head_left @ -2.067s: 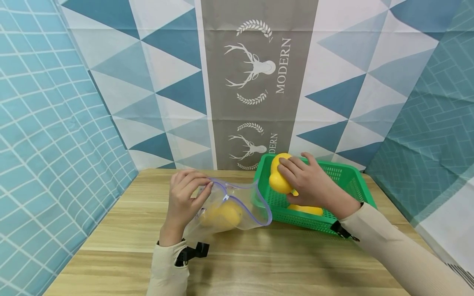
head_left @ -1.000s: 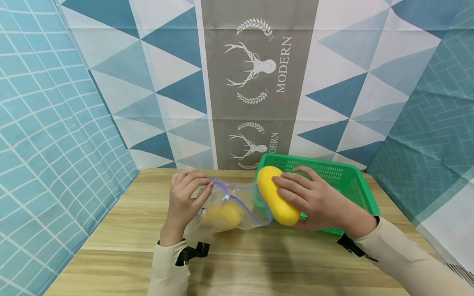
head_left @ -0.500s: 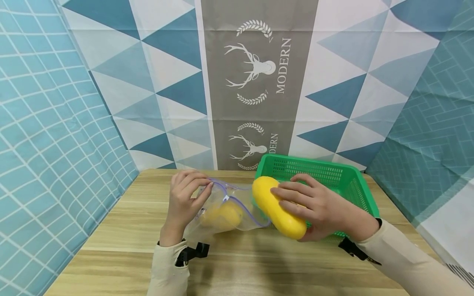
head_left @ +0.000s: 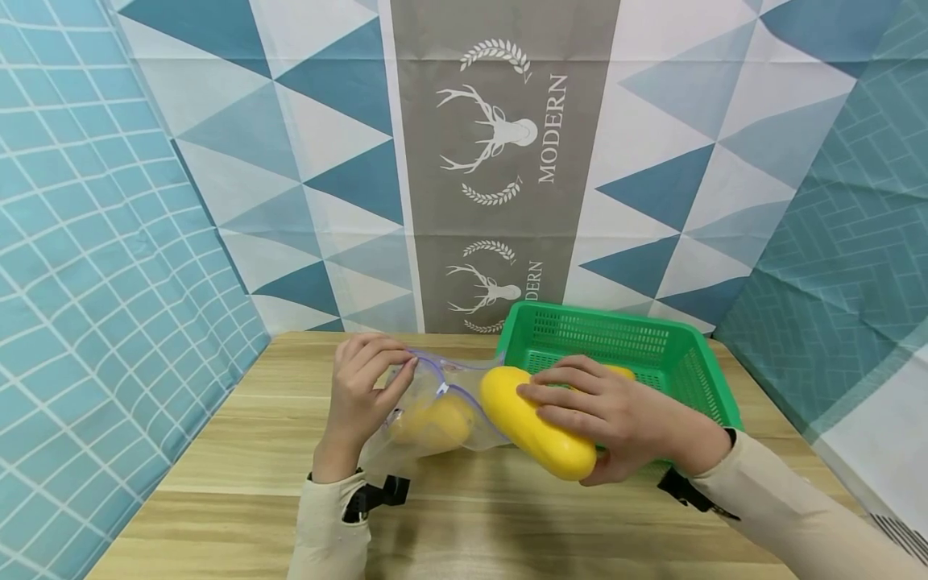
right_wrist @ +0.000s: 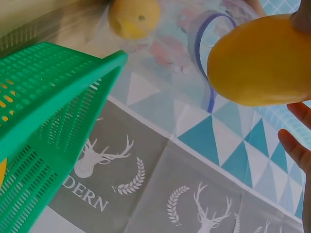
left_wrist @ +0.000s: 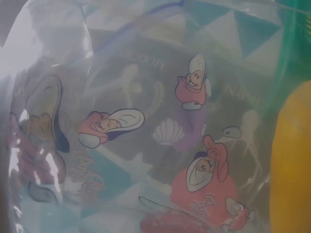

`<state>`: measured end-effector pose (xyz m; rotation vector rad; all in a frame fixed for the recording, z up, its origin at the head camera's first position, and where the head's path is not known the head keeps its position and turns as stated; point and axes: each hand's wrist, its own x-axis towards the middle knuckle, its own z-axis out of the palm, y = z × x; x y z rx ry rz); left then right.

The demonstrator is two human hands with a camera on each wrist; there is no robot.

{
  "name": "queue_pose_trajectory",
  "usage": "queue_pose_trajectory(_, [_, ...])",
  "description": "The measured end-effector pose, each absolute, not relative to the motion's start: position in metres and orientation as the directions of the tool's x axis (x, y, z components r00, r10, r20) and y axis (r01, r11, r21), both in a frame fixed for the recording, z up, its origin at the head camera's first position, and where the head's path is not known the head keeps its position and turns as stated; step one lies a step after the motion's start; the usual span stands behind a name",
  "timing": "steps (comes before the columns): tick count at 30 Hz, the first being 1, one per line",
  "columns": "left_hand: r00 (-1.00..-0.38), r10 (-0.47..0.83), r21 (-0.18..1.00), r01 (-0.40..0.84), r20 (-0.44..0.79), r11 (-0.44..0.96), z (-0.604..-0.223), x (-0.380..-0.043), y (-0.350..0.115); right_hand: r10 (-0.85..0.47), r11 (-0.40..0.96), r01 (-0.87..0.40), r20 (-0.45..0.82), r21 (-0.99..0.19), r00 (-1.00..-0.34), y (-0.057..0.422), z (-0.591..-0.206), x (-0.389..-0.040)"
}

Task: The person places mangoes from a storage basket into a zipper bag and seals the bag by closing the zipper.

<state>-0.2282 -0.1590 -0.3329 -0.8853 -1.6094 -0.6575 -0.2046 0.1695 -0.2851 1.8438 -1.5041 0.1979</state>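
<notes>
At the upper edge of a clear zip bag (head_left: 482, 419), my left hand (head_left: 366, 387) pinches the plastic between thumb and fingers. The bag has a purple zip strip with a white slider, and pink cartoon prints fill the left wrist view. Inside it lies a rounded yellow fruit (right_wrist: 133, 19), blurred through the plastic. My right hand (head_left: 602, 411) grips a long, smooth yellow fruit (head_left: 532, 423) with a slight waist. The held fruit's left end is at the bag's mouth; whether it is inside cannot be told. Its near end tilts down to the right.
A green perforated basket (head_left: 706, 362) stands right of the bag, partly behind the right hand. Another yellow thing (head_left: 621, 372) shows in it. Beneath is a wooden table (head_left: 239, 483). A patterned cloth (head_left: 500, 185) rises along the back, with blue tiled cloth (head_left: 109, 242) at left.
The right hand has lifted the long yellow fruit from the basket, then carried it left and toward me to the bag's mouth. The left hand stays in place on the bag.
</notes>
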Motion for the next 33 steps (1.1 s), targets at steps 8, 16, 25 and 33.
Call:
queue_pose_trajectory(8, [-0.089,0.200,-0.038,0.829,0.976,0.558,-0.333,-0.229,-0.158,-0.806,-0.072,-0.934,0.531,0.350,0.261,0.167,-0.293,-0.211])
queue_pose_trajectory(16, [-0.075,0.220,-0.056,0.844,0.973,0.534,-0.333,-0.229,-0.153,-0.867,0.009,-0.956,0.479,0.294,0.139,0.167,-0.301,-0.218])
queue_pose_trajectory(25, [-0.082,0.240,-0.059,0.847,0.967,0.528,-0.335,-0.228,-0.149,-0.876,0.069,-0.947,0.473,0.315,0.093,0.154,-0.302,-0.230])
queue_pose_trajectory(33, [-0.082,0.247,-0.061,0.852,0.966,0.520,-0.335,-0.228,-0.147,-0.881,0.105,-0.944,0.470,0.314,0.058,0.145,-0.305,-0.241])
